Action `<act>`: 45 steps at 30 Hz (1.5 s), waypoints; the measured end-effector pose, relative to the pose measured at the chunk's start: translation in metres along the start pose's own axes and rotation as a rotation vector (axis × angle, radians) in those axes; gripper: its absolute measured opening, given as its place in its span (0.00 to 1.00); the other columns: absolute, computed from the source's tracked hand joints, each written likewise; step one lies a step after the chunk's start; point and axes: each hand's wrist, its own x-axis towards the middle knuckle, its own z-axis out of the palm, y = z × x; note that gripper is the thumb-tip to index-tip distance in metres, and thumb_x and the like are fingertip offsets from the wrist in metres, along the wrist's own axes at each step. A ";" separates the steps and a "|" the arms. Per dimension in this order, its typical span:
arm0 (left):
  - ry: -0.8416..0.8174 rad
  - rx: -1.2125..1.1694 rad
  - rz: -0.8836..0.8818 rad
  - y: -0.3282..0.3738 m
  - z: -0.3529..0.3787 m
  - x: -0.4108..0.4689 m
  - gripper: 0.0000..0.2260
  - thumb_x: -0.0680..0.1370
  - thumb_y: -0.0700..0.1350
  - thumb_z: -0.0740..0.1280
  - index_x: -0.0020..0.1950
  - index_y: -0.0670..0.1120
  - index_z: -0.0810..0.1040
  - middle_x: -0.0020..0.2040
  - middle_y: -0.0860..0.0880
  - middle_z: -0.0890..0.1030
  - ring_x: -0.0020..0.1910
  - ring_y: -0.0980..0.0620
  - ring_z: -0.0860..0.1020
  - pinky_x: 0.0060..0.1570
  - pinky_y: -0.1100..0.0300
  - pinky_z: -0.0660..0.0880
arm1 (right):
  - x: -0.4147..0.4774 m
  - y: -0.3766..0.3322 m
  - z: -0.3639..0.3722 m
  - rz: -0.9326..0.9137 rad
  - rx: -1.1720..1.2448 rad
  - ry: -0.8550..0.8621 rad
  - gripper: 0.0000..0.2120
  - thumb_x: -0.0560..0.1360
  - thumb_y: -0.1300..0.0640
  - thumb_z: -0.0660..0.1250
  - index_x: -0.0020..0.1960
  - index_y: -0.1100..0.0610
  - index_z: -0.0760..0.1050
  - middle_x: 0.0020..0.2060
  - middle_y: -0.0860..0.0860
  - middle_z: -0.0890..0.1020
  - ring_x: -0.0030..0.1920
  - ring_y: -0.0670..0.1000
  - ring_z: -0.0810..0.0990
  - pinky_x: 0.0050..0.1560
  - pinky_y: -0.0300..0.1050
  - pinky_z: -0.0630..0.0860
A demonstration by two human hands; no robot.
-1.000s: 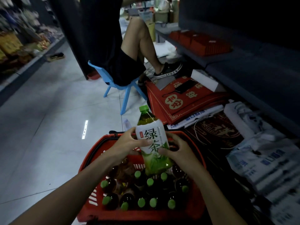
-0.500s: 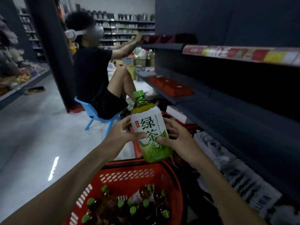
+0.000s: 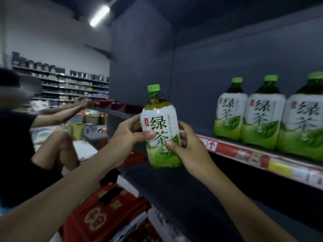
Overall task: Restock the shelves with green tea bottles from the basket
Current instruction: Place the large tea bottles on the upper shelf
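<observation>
A green tea bottle [image 3: 161, 130] with a green cap and a white-and-green label stands upright in mid-air at the centre. My left hand [image 3: 125, 136] grips its left side, thumb across the label. My right hand [image 3: 187, 143] grips its right side, thumb on the lower label. Three more green tea bottles [image 3: 260, 114] stand in a row on the dark shelf [image 3: 244, 151] to the right, at about the same height as the held bottle. The basket is out of view.
A seated person [image 3: 21, 140] in a black shirt reaches toward a shelf at the left. Red boxes [image 3: 104, 215] and packaged goods lie on the floor below. A lower dark shelf [image 3: 174, 189] runs under the bottle row. Stocked shelves line the far wall.
Both hands have lifted the bottle from above the red basket up to shelf height. The view has tilted up, so the basket has dropped out of sight and the shelved bottles have appeared.
</observation>
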 end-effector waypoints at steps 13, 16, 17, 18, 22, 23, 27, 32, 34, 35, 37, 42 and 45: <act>-0.205 0.004 0.068 -0.036 0.086 0.155 0.21 0.75 0.30 0.67 0.65 0.45 0.75 0.58 0.46 0.82 0.59 0.47 0.80 0.52 0.55 0.79 | 0.085 0.035 -0.073 0.018 -0.524 0.384 0.22 0.77 0.58 0.68 0.69 0.53 0.66 0.55 0.51 0.81 0.54 0.51 0.80 0.49 0.39 0.70; -0.174 -0.053 0.052 -0.055 0.095 0.166 0.19 0.77 0.32 0.66 0.66 0.44 0.74 0.59 0.45 0.82 0.59 0.46 0.81 0.51 0.56 0.79 | 0.090 0.041 -0.077 0.023 -0.674 0.448 0.20 0.76 0.54 0.70 0.64 0.55 0.68 0.52 0.53 0.82 0.51 0.55 0.81 0.49 0.45 0.76; -0.149 -0.067 0.054 -0.060 0.097 0.168 0.19 0.77 0.34 0.66 0.67 0.44 0.74 0.59 0.45 0.82 0.59 0.46 0.81 0.50 0.56 0.79 | 0.091 0.042 -0.078 0.021 -0.716 0.451 0.21 0.76 0.52 0.70 0.64 0.55 0.67 0.51 0.54 0.82 0.51 0.56 0.81 0.50 0.49 0.77; -0.127 -0.062 0.061 -0.063 0.099 0.168 0.19 0.78 0.35 0.66 0.68 0.44 0.73 0.59 0.46 0.82 0.59 0.47 0.80 0.50 0.58 0.79 | 0.091 0.043 -0.078 0.018 -0.763 0.450 0.23 0.75 0.50 0.70 0.65 0.55 0.66 0.52 0.54 0.81 0.52 0.57 0.81 0.50 0.51 0.78; -0.134 0.128 0.118 -0.071 0.109 0.162 0.21 0.79 0.39 0.66 0.72 0.51 0.70 0.61 0.53 0.81 0.60 0.55 0.79 0.50 0.64 0.78 | 0.090 0.045 -0.081 -0.001 -0.960 0.460 0.34 0.77 0.47 0.67 0.75 0.55 0.55 0.60 0.55 0.69 0.54 0.57 0.78 0.49 0.51 0.76; -0.157 0.170 0.118 -0.075 0.111 0.159 0.25 0.79 0.38 0.67 0.73 0.54 0.67 0.62 0.55 0.79 0.60 0.56 0.78 0.52 0.63 0.78 | 0.090 0.045 -0.082 -0.004 -0.973 0.455 0.36 0.77 0.49 0.67 0.77 0.54 0.51 0.61 0.55 0.67 0.52 0.57 0.78 0.49 0.51 0.76; -0.158 0.262 0.110 -0.098 0.113 0.152 0.35 0.77 0.35 0.67 0.71 0.65 0.54 0.62 0.53 0.79 0.59 0.55 0.79 0.61 0.51 0.76 | 0.086 0.050 -0.086 -0.004 -1.137 0.303 0.42 0.75 0.63 0.68 0.78 0.47 0.45 0.63 0.56 0.64 0.52 0.57 0.77 0.47 0.49 0.76; -0.187 0.243 0.049 -0.100 0.115 0.161 0.33 0.79 0.33 0.63 0.71 0.63 0.53 0.62 0.49 0.78 0.59 0.56 0.78 0.61 0.52 0.75 | 0.077 0.050 -0.102 -0.046 -1.345 0.303 0.41 0.69 0.63 0.71 0.76 0.49 0.57 0.59 0.55 0.68 0.59 0.56 0.70 0.42 0.46 0.71; -0.232 0.254 0.023 -0.099 0.116 0.164 0.32 0.80 0.33 0.62 0.74 0.59 0.51 0.65 0.48 0.76 0.62 0.55 0.76 0.62 0.55 0.74 | 0.077 0.047 -0.115 -0.088 -1.473 0.382 0.42 0.60 0.62 0.77 0.71 0.52 0.68 0.56 0.58 0.74 0.56 0.59 0.74 0.45 0.50 0.74; -0.244 0.273 0.016 -0.098 0.116 0.165 0.33 0.80 0.34 0.62 0.75 0.58 0.49 0.66 0.47 0.75 0.63 0.54 0.75 0.62 0.56 0.74 | 0.076 0.044 -0.121 -0.105 -1.524 0.404 0.41 0.58 0.62 0.78 0.70 0.54 0.71 0.57 0.59 0.75 0.57 0.60 0.75 0.49 0.53 0.75; -0.246 0.327 0.016 -0.099 0.117 0.168 0.34 0.80 0.36 0.63 0.77 0.57 0.48 0.66 0.47 0.76 0.64 0.52 0.75 0.64 0.55 0.72 | 0.071 0.040 -0.128 -0.104 -1.634 0.347 0.38 0.66 0.62 0.74 0.73 0.54 0.65 0.67 0.62 0.69 0.67 0.63 0.67 0.64 0.56 0.69; -0.228 0.400 0.011 -0.101 0.119 0.170 0.34 0.81 0.38 0.63 0.76 0.60 0.47 0.65 0.47 0.77 0.62 0.52 0.76 0.66 0.50 0.72 | 0.062 0.040 -0.133 -0.109 -1.708 0.272 0.31 0.76 0.61 0.63 0.76 0.54 0.57 0.75 0.61 0.56 0.76 0.62 0.53 0.74 0.57 0.52; -0.235 0.418 -0.013 -0.099 0.122 0.173 0.34 0.81 0.38 0.62 0.75 0.61 0.46 0.64 0.48 0.77 0.62 0.51 0.76 0.65 0.49 0.72 | 0.063 0.038 -0.134 -0.111 -1.721 0.271 0.31 0.75 0.61 0.64 0.76 0.53 0.58 0.74 0.61 0.57 0.75 0.61 0.54 0.74 0.58 0.50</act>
